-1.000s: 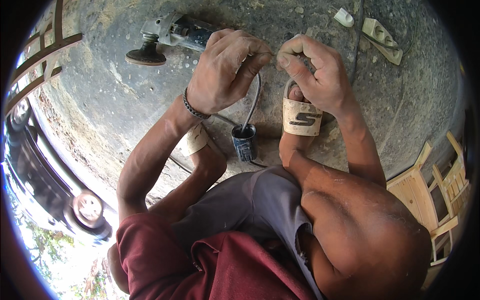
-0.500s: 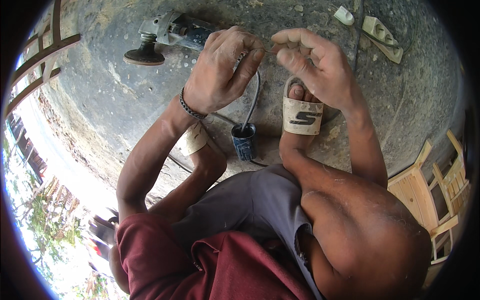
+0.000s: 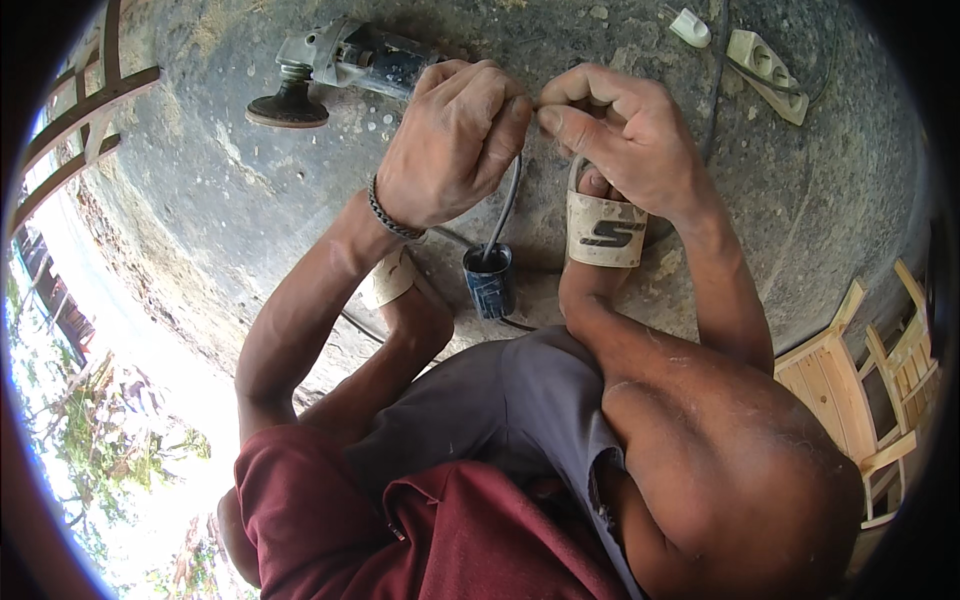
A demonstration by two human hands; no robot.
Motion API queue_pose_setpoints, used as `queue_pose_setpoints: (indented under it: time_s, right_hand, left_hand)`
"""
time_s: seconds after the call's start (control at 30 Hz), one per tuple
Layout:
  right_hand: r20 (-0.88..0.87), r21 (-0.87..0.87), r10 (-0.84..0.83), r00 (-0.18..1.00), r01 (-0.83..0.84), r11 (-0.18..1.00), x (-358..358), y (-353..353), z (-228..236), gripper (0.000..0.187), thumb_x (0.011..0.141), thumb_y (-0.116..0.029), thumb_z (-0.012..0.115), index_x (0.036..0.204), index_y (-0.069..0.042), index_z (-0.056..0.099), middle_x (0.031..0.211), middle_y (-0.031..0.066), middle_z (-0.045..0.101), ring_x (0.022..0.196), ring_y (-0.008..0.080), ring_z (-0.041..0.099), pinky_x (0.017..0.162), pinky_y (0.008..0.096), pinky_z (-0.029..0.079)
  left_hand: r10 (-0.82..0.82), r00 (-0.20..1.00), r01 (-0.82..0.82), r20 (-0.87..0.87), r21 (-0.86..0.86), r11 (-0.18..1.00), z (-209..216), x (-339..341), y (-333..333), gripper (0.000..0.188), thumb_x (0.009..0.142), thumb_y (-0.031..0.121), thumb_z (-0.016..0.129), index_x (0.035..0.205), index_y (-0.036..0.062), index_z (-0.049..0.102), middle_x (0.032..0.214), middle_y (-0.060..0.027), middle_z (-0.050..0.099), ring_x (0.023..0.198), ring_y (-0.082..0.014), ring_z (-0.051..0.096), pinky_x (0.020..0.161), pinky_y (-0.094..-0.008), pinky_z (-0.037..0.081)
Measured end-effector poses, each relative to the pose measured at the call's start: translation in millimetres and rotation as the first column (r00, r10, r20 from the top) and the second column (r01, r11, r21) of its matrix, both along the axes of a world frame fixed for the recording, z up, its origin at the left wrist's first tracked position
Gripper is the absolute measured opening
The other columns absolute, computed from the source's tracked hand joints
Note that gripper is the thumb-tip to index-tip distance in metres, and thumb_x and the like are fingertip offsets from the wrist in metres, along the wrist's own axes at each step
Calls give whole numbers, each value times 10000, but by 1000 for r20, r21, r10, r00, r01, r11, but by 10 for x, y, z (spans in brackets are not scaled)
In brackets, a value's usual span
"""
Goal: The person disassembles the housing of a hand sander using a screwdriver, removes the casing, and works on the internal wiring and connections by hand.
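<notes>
My left hand (image 3: 455,145), a braided band at its wrist, is closed in a pinch around the end of a grey cable (image 3: 513,195). Close to its fingertips, my right hand (image 3: 632,140) pinches at the thin wire end, mostly hidden by the fingers. That cable drops into a dark blue hollow cylinder (image 3: 488,288), which stands upright on the floor between my feet. Beyond my left hand lies an angle grinder (image 3: 370,62) with a round disc (image 3: 287,112) at its head; my hand covers its rear end.
A white plug (image 3: 690,28) and a pale power strip (image 3: 767,75) lie at the far right with dark cords. Wooden chair frames (image 3: 850,385) stand at the right, and a wooden frame (image 3: 95,95) at the far left. My sandalled foot (image 3: 605,230) is just below my right hand.
My right hand has come slightly left, and its thumb and forefinger have closed together at the wire, beside my left fingertips. My left hand has barely shifted; the tools lie as before.
</notes>
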State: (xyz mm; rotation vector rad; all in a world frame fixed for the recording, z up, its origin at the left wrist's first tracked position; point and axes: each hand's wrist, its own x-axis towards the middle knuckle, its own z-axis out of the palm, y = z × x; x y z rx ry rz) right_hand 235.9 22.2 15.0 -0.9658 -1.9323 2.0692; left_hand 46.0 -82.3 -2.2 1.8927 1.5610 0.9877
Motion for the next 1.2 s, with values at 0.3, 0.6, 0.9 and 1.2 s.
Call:
queue_pose_setpoints:
  time_s: [0.3,0.6,0.9,1.2]
  right_hand:
    - [-173,-13,-55,983,54,998,22,-20,-86,136,934,-93,702,1022,11,712,917,69,737,839,129,687,784,285,556]
    - [-112,-60,-36,993,29,998,47,39,-4,145,973,-139,690,1027,-5,695,874,26,684,773,76,629,690,247,537]
    - [-86,-32,-40,995,37,999,27,11,-34,154,959,-152,711,1014,-9,704,863,24,685,753,76,626,679,239,531]
    - [-138,129,-30,990,48,990,1,-42,-38,123,923,-101,694,998,-9,728,867,66,752,793,128,714,706,263,564]
  left_hand:
    - [112,974,-67,196,-224,972,47,49,-20,256,1031,174,553,818,32,549,702,-124,563,672,-344,575,681,-421,466]
    - [215,886,-134,412,-216,967,-17,-33,-57,248,1029,237,630,952,3,661,910,-54,691,822,-125,665,718,-280,528]
    - [19,996,-17,92,-20,1000,55,-95,22,159,882,129,776,994,51,695,937,-91,709,865,-265,713,737,-356,568]
    - [5,993,3,121,-66,998,23,-56,-17,225,1024,169,575,874,8,627,813,-102,677,703,-209,664,628,-317,518]
